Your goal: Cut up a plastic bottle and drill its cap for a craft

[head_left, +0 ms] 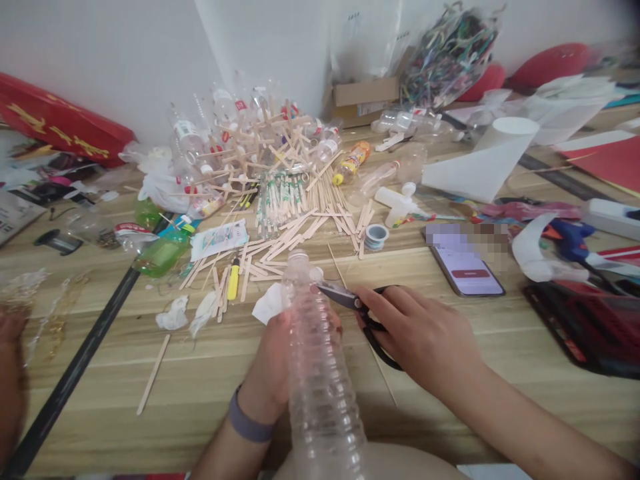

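Note:
A long, clear, ribbed plastic bottle [323,380] points away from me, its neck toward the pile. My left hand [275,363] wraps around it from the left, some fingertips showing on the far side. In my right hand [425,330] is a pair of scissors [345,297] with black handles. Their blades reach the bottle's side just below the neck; whether they have cut into the plastic I cannot tell. A white paper scrap [269,304] lies just left of the bottle, and a thin stick [383,370] lies under the scissors.
Wooden craft sticks [295,233] and clear bottles heap up ahead. A green bottle [163,250] and yellow-handled tool [233,280] lie left. To the right are a wire spool [376,237], phone [465,260] and red-black case [585,327]. Another person's hand [13,360] shows at the left edge.

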`<act>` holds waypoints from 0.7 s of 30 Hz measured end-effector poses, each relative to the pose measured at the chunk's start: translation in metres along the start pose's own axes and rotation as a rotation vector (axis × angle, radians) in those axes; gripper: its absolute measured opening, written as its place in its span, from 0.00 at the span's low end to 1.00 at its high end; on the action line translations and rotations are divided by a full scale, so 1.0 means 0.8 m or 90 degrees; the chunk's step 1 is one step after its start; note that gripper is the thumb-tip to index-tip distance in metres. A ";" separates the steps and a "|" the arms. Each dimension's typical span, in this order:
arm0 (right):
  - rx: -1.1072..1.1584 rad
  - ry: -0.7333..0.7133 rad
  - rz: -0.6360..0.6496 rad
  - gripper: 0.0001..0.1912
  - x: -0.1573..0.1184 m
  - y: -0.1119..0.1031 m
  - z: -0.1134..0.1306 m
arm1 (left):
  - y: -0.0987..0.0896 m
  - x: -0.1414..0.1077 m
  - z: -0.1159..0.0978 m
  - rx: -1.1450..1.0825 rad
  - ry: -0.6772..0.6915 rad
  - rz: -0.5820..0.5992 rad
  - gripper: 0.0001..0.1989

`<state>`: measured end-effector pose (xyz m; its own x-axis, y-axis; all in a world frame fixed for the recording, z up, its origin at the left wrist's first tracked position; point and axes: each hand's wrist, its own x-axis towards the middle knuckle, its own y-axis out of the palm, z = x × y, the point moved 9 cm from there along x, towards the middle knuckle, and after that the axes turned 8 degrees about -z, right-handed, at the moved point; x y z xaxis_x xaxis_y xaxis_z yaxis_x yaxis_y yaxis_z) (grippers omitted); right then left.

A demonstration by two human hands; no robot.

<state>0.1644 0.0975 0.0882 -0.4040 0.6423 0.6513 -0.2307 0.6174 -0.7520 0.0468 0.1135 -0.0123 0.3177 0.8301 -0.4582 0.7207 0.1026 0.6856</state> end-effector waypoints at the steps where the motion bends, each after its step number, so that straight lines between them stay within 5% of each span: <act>1: 0.014 -0.002 0.001 0.16 0.000 0.000 -0.001 | 0.001 0.000 -0.001 0.006 -0.004 0.007 0.24; 5: 0.170 0.077 0.051 0.11 -0.002 0.010 -0.021 | 0.003 0.003 -0.003 0.040 -0.040 0.039 0.26; 9: 0.239 0.163 0.123 0.11 -0.010 0.023 -0.034 | 0.001 0.004 -0.014 0.068 0.033 0.043 0.23; 15: 0.373 0.251 0.185 0.07 -0.029 0.035 -0.021 | -0.006 -0.005 -0.019 0.033 0.151 0.019 0.30; 21: 0.384 0.264 0.185 0.08 -0.034 0.034 -0.013 | -0.012 -0.006 -0.014 0.015 0.143 -0.035 0.32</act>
<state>0.1787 0.1016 0.0509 -0.1856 0.9305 0.3157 -0.6551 0.1223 -0.7456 0.0313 0.1147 -0.0103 0.1348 0.9251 -0.3551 0.7483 0.1399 0.6484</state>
